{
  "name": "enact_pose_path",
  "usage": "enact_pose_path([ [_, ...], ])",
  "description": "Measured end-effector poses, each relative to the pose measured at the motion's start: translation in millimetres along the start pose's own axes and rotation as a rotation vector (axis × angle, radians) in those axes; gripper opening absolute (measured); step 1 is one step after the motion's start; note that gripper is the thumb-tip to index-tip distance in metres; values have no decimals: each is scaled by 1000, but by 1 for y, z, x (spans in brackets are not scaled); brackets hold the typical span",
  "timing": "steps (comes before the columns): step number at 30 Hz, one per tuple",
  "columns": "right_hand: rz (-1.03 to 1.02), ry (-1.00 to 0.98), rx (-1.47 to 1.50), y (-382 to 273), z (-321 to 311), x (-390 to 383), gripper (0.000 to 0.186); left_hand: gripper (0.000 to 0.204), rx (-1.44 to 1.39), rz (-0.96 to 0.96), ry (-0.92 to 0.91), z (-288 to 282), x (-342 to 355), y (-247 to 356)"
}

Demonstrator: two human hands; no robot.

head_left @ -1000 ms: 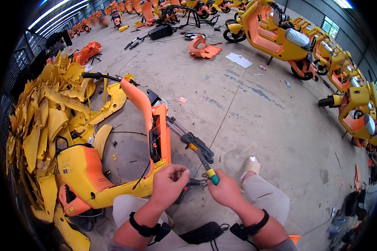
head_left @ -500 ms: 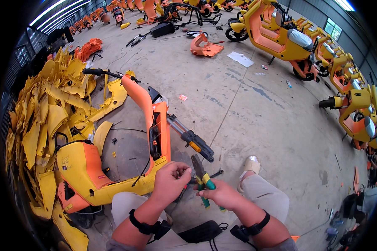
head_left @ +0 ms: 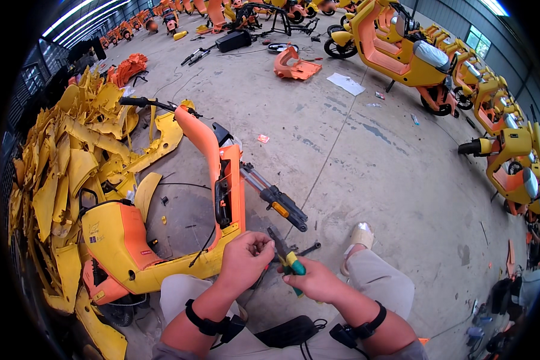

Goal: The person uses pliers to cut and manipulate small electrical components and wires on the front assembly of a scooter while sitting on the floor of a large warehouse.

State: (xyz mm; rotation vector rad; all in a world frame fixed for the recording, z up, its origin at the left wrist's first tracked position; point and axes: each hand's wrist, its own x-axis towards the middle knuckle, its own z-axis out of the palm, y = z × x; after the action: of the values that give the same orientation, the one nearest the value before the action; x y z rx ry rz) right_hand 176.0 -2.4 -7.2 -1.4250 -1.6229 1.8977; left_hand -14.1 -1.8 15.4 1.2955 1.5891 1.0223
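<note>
My right hand (head_left: pixel 317 281) is wrapped round a pair of pliers (head_left: pixel 293 261) with green and yellow handles. Their dark jaws point up and left, close to the fingers of my left hand (head_left: pixel 246 259). That hand is closed in a pinch, and whatever it may hold is too small to make out. Both hands are just right of the low frame of a partly stripped yellow and orange scooter (head_left: pixel 117 234). From its front extends a fork leg (head_left: pixel 280 205) with an orange reflector, beyond my hands.
A heap of yellow body panels (head_left: pixel 60 162) lies to the left. Orange panels (head_left: pixel 295 67), a white sheet (head_left: pixel 345 84) and dark parts are scattered on the concrete floor (head_left: pixel 396 186). Rows of scooters (head_left: pixel 396 54) stand at the right and back. My shoe (head_left: pixel 361 236) is right of the fork.
The pliers have turned in my right hand: their handles now look closer together and the jaws lean more to the left. My left hand stays in nearly the same place.
</note>
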Motion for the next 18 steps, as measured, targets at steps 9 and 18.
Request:
enact_pose_path([
  [9, 5, 49, -97, -12, 2, -4, 36, 11, -6, -11, 0, 0, 0, -2],
  [18, -137, 70, 54, 2, 5, 2, 35, 12, -29, 53, 79, 1, -2, 2],
])
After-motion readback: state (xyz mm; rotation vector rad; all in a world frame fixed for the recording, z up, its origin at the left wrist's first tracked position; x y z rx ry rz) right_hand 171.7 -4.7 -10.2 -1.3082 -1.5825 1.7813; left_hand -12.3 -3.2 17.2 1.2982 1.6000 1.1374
